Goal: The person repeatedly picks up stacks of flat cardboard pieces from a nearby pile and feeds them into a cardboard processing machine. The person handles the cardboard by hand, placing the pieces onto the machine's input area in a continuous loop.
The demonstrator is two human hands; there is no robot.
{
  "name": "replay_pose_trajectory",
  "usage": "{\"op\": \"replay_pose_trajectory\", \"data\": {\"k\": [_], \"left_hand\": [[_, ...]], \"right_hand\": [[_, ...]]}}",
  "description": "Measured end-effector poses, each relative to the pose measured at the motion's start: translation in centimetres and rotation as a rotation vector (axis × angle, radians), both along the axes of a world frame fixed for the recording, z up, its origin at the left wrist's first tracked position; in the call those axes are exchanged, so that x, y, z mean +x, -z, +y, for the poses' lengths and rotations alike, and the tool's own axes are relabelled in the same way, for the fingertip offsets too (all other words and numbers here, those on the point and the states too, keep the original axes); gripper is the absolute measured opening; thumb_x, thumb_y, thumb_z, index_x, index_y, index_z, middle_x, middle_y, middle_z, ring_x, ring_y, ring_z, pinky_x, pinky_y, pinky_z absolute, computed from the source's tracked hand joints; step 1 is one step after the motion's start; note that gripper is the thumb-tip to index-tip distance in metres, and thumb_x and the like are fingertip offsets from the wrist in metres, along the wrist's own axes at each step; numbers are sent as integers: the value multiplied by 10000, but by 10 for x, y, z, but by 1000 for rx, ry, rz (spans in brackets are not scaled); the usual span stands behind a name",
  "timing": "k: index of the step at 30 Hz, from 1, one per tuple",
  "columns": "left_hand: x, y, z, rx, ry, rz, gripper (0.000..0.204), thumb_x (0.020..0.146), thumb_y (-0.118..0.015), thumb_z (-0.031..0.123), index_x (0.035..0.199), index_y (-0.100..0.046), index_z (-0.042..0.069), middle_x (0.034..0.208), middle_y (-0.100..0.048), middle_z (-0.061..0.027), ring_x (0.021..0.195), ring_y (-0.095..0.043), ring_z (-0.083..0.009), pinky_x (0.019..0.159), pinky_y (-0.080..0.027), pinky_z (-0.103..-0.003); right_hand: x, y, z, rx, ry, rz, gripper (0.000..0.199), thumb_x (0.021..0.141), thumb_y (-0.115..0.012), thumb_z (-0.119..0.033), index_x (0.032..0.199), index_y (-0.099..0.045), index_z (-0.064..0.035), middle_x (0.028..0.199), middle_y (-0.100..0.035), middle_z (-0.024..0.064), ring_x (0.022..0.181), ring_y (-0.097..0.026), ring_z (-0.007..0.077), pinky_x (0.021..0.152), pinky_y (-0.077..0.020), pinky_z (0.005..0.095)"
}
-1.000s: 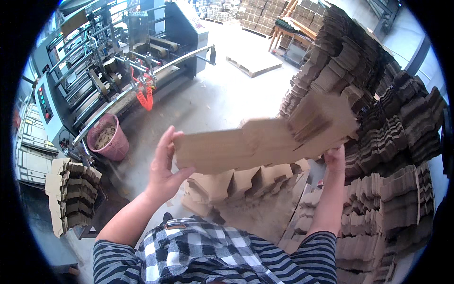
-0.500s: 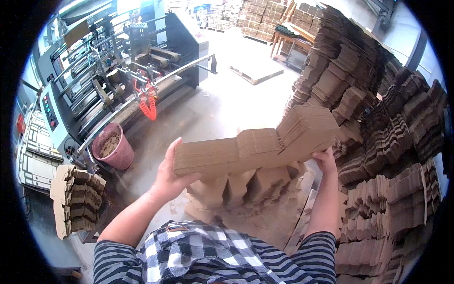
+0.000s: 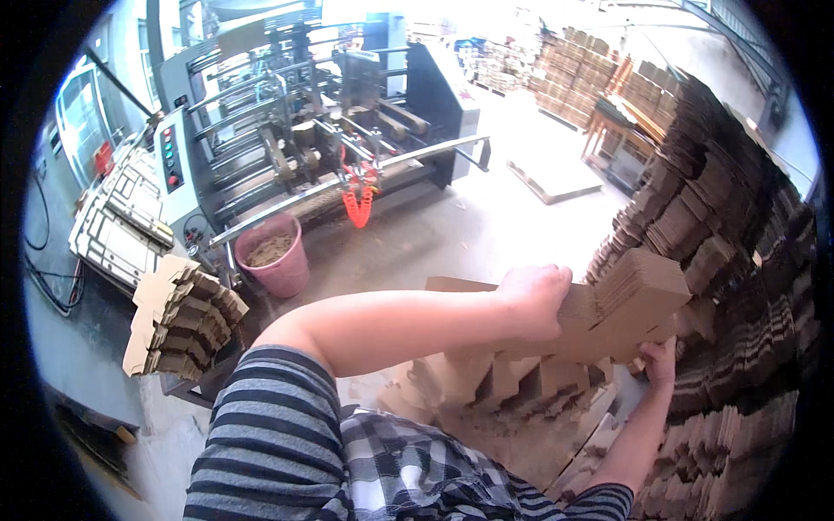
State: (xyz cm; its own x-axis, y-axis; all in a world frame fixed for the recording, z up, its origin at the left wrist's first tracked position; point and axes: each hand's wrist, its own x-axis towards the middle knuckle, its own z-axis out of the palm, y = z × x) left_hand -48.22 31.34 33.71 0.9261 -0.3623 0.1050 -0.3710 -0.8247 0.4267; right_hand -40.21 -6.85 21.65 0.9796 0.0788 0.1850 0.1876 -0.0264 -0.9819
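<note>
A long bundle of brown die-cut cardboard sheets (image 3: 638, 295) is in front of me, its raised block at the right end. My left arm reaches across to it, and my left hand (image 3: 534, 300) is closed over the middle of its top, fingertips hidden. At the lower right end, my right hand (image 3: 660, 360) grips the bundle from beneath with the thumb showing. My left forearm and hand cover much of the bundle's left part. Just below it stand more stacked cardboard pieces (image 3: 495, 386) with notched edges.
Tall piles of cut cardboard (image 3: 695, 217) crowd my right side. To the left are a machine with rails (image 3: 304, 156), a pink bin (image 3: 278, 265) of scraps and a notched cardboard stack (image 3: 182, 321). A flat pallet (image 3: 556, 184) lies on the floor beyond.
My left hand has gone from the bundle's left end to the middle of its top. The right hand keeps its hold at the right end. The view has swung left.
</note>
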Motion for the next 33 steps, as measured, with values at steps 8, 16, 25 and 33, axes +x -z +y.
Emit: {"op": "replay_pose_trajectory", "data": {"k": [8,16,25,33], "left_hand": [[3,-69,136,-442,-205,-152,616,581,-838,295,1049,-606,-32,969,-666,-187,904,-650,-292,814,-514,-366],[13,-75,319,-830,-311,-155,582,612,-838,187,1092,-602,-42,990,-659,-128,890,-633,-181,780,-505,-305],[39,-26,582,-832,-348,-174,720,634,-832,317,1193,-545,-35,1046,-631,-156,975,-620,-219,887,-470,-343],[37,-55,775,-1078,-455,-113,802,641,-824,174,1321,-434,4,1171,-598,-140,1058,-593,-231,949,-442,-358]], "right_hand": [[18,-81,136,407,-127,106,475,877,-647,-310,1264,-502,-75,1145,-608,63,1027,-593,141,813,-511,319],[60,-80,423,691,-538,58,649,781,-728,-337,1307,-459,-69,1232,-563,80,1174,-522,276,965,-464,442],[80,-93,718,544,-399,-62,728,676,-786,-199,1292,-445,-15,1159,-577,68,1049,-587,248,847,-542,371],[101,-62,886,347,-547,-141,595,660,-756,-86,1203,-523,-11,1091,-614,65,988,-613,212,830,-521,358]]}}
